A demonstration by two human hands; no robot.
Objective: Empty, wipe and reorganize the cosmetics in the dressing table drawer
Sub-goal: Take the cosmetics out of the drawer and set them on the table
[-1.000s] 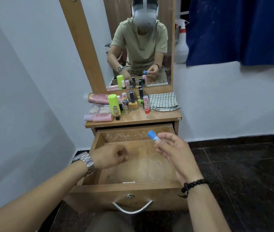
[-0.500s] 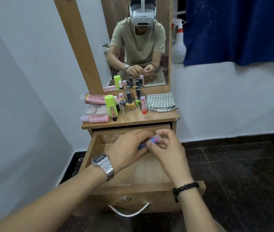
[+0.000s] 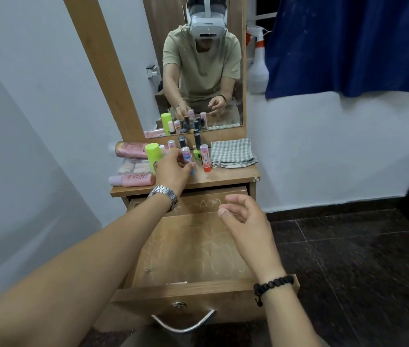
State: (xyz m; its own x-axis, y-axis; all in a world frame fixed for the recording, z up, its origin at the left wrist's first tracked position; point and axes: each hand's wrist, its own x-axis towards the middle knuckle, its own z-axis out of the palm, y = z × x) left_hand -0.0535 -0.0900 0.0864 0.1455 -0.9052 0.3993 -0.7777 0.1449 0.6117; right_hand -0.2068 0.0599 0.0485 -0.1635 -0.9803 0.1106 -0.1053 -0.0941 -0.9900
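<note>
You are looking at one open drawer point(image 3: 198, 286). On the table top point(image 3: 223, 177) two pink bottles are lying near the left edge, one point(image 3: 130, 149) at the back and one point(image 3: 133, 180) at the front. One green tube point(image 3: 152, 154) is standing there. One checked cloth point(image 3: 232, 153) is sitting at the right edge. You are using two hands, your left hand point(image 3: 172, 169) and your right hand point(image 3: 244, 217).
</note>
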